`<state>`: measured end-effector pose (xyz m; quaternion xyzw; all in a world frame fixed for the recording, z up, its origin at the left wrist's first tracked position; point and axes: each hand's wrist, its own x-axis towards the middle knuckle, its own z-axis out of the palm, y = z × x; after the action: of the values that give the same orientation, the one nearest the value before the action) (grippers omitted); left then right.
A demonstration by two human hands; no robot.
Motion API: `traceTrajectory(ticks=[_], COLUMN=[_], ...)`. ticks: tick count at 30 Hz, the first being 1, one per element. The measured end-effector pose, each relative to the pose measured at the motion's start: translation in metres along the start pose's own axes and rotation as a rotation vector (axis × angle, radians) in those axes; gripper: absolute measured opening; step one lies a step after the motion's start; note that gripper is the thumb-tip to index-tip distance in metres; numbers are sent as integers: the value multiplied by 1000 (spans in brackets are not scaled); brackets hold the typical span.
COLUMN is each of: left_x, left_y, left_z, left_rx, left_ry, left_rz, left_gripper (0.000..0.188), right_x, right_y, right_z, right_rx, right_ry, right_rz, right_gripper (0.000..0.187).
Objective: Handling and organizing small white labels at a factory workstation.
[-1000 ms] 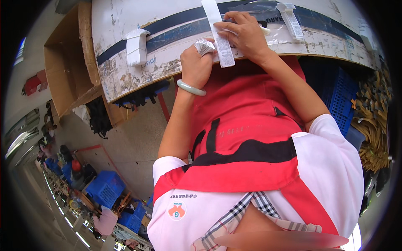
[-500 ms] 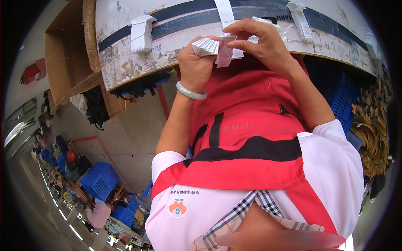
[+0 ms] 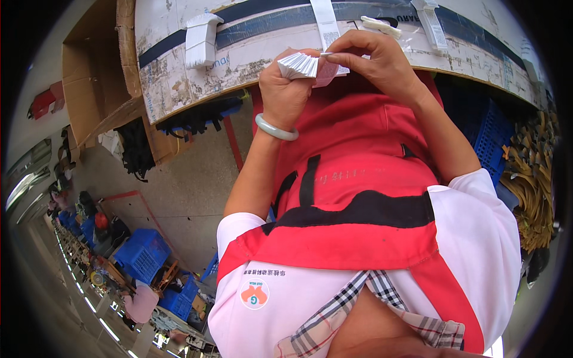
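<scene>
My left hand (image 3: 285, 89) is closed around a fanned bundle of folded white labels (image 3: 297, 65), above the front edge of the table. A thin, pinkish see-through label (image 3: 326, 73) hangs between my two hands. With thumb and forefinger pinched, my right hand (image 3: 382, 62) grips the top edge of this label, right beside the bundle. On the table behind lies a long strip of white labels (image 3: 325, 24). A further stack of white labels (image 3: 202, 40) rests to the left, and another white label stack (image 3: 430, 25) to the right.
The worn white tabletop (image 3: 167, 83) has dark tape across it. A small whitish bundle (image 3: 381, 26) lies beyond my right hand. An open cardboard box (image 3: 98, 77) stands at the left. Under the table's right side are a blue crate (image 3: 492, 140) and piled tan pieces (image 3: 528, 197).
The pinkish label hung flat and upright before; now its top is tilted and it bends between my hands. My right hand has lowered slightly, its fingertips nearer the bundle.
</scene>
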<state>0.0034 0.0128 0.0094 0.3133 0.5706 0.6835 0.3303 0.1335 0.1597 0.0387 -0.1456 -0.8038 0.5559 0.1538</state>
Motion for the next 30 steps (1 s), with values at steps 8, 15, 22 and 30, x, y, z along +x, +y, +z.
traceTrajectory(ticks=[8, 15, 22, 30], left_x=[-6, -5, -5, 2], left_y=[-4, 3, -7, -4], left_z=[-1, -11, -5, 0], left_rx=[45, -175, -508, -444], left_ry=[-13, -142, -319, -236], left_rz=[-7, -450, -549, -589], left_gripper=[9, 24, 34, 22], right_x=[-5, -3, -1, 51], right_y=[-2, -19, 10, 79], right_z=[-2, -16, 11, -10], right_rx=[49, 518, 172, -426], right_ry=[-21, -385, -61, 525], right_rz=[54, 328, 172, -668], right_gripper=[19, 21, 17, 11])
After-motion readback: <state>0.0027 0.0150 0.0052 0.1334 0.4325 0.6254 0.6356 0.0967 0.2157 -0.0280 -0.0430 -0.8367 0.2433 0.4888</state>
